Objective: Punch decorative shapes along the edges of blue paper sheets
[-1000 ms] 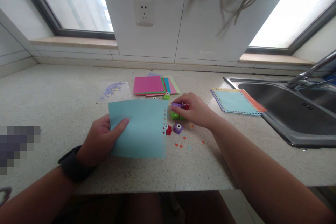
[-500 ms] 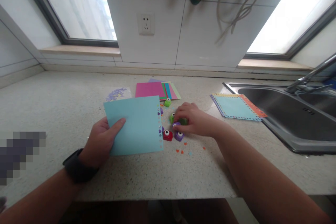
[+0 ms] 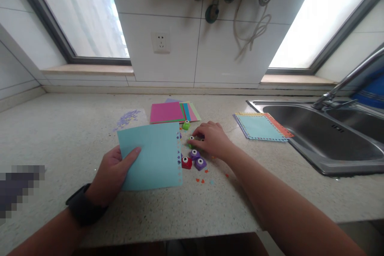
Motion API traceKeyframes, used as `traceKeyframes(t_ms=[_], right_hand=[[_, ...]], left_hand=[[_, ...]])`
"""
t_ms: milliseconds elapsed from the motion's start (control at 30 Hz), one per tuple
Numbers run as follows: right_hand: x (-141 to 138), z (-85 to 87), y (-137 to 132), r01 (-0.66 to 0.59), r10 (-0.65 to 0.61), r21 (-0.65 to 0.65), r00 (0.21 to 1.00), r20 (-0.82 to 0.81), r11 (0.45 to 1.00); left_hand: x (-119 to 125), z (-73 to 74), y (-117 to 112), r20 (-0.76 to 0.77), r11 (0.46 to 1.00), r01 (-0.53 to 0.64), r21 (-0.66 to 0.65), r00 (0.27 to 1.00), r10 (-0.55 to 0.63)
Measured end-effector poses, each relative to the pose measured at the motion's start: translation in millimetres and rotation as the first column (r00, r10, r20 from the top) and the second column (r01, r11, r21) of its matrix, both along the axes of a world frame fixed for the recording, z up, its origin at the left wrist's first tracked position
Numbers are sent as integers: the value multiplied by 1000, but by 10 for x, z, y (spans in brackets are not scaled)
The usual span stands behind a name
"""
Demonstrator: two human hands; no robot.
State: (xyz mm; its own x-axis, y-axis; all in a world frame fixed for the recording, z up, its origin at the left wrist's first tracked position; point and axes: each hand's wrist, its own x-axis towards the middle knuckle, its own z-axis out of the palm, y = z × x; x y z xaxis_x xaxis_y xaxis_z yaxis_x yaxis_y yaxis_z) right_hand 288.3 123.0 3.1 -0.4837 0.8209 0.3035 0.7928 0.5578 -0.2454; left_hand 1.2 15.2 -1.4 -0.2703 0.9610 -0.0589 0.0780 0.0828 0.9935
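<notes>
My left hand [image 3: 118,164] grips a light blue sheet of paper [image 3: 153,160] at its left edge, thumb on top. A row of small punched shapes, some showing purple, runs down the sheet's right edge. Over the counter, my right hand [image 3: 212,138] has its thumb and fingers closed about a small green paper punch [image 3: 191,140], partly hidden by the fingers. Just below sit a purple punch [image 3: 195,154], a second purple punch [image 3: 201,163] and a red punch [image 3: 186,162]. Another green punch [image 3: 186,125] stands farther back.
Coloured sheets [image 3: 166,112] lie stacked at the back. Purple paper bits [image 3: 129,118] are heaped left of them. Punched sheets [image 3: 258,127] lie beside the metal sink [image 3: 318,160] on the right. Small orange cutouts [image 3: 203,181] dot the counter near its front.
My right hand has shifted off the purple punch towards the green one, uncovering the purple punch's top. My left hand keeps hold of the blue sheet. The camera view has tilted up slightly.
</notes>
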Motion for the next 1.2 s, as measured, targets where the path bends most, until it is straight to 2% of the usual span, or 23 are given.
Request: traceKeyframes(t_ms=[200,267,333,400,500,567,600,733,833,967,1100,1200], right_hand=[[-14,16,-26,29,-31,34,998,49,999],[3,37,-27,17,-17,-8,999,-27,1000],[24,69,-30,-15,-6,-97,977,-213,995],[37,116,-40,-80,-29,-205,877,-480,975],[30,202,-73,-246,-110,-308,591,-799,919],[16,255,-104,-353,-123,-293,432,-894,889],[9,277,-121,-391,-108,-265,378,-919,881],[0,327,-195,-491,-42,-163,248,-968,856],[4,343,-249,-532,9,-103,203,-979,840],[8,369,-307,-567,142,5,197,-970,824],[13,406,-356,-600,259,68,238,-936,797],[28,423,-383,-634,313,91,248,-917,768]], left_hand=[[1,11,-1,-82,1000,11,17,997,-9],[-1,7,0,-103,1000,18,15,995,-16],[-1,4,-9,-140,999,33,17,990,-31],[2,3,-30,-223,998,28,55,975,-15],[9,2,-88,-443,983,2,185,893,82],[12,-3,-134,-599,965,62,255,794,107],[11,-8,-155,-648,953,96,288,752,120],[-7,-48,-208,-724,880,167,445,645,244],[-54,-113,-223,-741,831,219,511,602,297],[-167,-255,-234,-785,787,323,526,541,303],[-263,-386,-251,-815,781,367,505,501,291],[-284,-423,-254,-804,782,362,508,524,280]])
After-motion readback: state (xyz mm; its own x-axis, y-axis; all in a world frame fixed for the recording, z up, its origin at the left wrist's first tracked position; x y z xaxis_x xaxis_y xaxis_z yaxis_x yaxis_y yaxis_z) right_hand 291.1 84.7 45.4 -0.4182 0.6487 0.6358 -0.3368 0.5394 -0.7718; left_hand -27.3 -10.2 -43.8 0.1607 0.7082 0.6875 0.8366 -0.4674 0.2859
